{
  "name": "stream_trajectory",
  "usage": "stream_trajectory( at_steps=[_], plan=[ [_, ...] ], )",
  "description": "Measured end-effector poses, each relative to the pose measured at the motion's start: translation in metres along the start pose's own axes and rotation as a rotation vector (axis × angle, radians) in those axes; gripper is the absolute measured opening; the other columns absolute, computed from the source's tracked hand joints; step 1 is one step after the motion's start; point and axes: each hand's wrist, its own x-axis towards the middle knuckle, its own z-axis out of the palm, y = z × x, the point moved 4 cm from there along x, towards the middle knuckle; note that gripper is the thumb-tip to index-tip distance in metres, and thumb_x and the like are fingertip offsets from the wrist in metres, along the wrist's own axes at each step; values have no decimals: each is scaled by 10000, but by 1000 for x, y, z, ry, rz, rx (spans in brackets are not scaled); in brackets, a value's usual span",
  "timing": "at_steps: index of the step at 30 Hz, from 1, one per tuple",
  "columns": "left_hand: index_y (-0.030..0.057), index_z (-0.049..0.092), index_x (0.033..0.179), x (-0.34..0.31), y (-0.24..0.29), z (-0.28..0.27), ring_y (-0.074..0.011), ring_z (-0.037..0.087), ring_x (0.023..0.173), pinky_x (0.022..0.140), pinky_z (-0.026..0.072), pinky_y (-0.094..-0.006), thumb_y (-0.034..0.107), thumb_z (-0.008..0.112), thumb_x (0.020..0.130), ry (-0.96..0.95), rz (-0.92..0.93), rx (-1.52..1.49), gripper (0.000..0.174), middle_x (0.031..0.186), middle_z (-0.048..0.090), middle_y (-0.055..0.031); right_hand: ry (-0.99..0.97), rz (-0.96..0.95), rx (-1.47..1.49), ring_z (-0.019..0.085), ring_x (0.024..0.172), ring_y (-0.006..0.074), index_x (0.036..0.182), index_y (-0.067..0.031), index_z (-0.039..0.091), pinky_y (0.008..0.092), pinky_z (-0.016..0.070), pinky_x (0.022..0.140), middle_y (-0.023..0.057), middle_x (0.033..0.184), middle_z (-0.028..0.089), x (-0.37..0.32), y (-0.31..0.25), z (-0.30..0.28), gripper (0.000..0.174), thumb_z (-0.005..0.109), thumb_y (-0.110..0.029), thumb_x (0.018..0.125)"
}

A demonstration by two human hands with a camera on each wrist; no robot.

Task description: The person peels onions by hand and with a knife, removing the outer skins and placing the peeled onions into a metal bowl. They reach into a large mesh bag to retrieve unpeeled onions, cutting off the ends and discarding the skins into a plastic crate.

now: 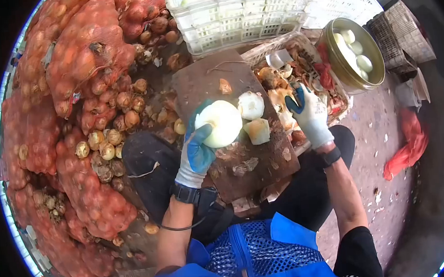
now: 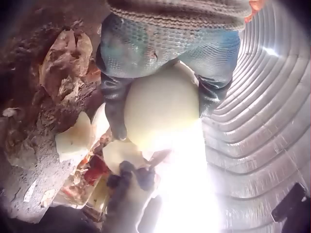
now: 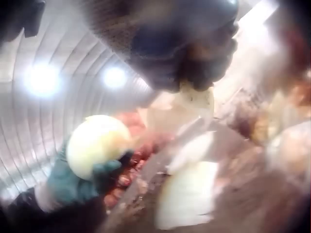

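My left hand [image 1: 198, 145], in a white glove with a blue coated palm, holds a large peeled onion [image 1: 222, 123] above the brown board. Its fingers and thumb wrap the onion's sides in the left wrist view. The right hand [image 1: 310, 114], gloved the same way, is over a crate of peels to the right. Its curled fingers pinch a pale piece of onion peel [image 3: 182, 107], blurred in the right wrist view. On the board [image 1: 235, 178] lie a white onion piece [image 1: 251, 105], a browner piece [image 1: 257, 131] and a scrap of brown skin [image 1: 225, 86].
Red net sacks of onions [image 1: 88, 60] fill the left side, with loose onions [image 1: 106, 144] beside them. The peel crate [image 1: 341, 110] stands right of the board. Behind are a white crate [image 1: 244, 21] with peeled onions and a round metal pot [image 1: 377, 76] with more.
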Motion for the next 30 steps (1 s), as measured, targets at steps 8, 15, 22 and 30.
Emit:
stream_trajectory(
  at_steps=[8, 15, 22, 30],
  plan=[
    [102, 389, 1482, -2, 3, 5, -348, 549, 1270, 948, 550, -582, 395, 651, 928, 4, -9, -169, 679, 1425, 497, -140, -130, -163, 431, 657, 898, 347, 1204, -82, 617, 409, 519, 752, 165, 998, 660, -51, -64, -3, 359, 702, -159, 864],
    [79, 440, 1453, -2, 9, 2, -294, 544, 1280, 1046, 491, -488, 375, 559, 991, 116, 57, -84, 561, 1402, 530, -134, -276, -295, 399, 681, 769, 336, 1240, -123, 617, 407, 538, 663, 145, 914, 686, -73, -86, 7, 388, 706, -191, 868],
    [31, 470, 1423, -2, 20, -1, -238, 553, 1255, 1087, 441, -381, 255, 555, 980, 174, 177, 105, 503, 1377, 550, -116, -449, -274, 414, 669, 701, 332, 1281, -151, 599, 417, 524, 631, 156, 807, 665, -80, -86, 9, 352, 640, -217, 938],
    [13, 494, 1400, -4, 23, 6, -230, 525, 1282, 1117, 395, -375, 208, 579, 958, 139, 202, 213, 490, 1394, 543, -110, -518, -207, 509, 626, 658, 256, 1259, -92, 614, 376, 510, 637, 148, 755, 636, -80, -76, 17, 307, 616, -193, 968]
  ],
)
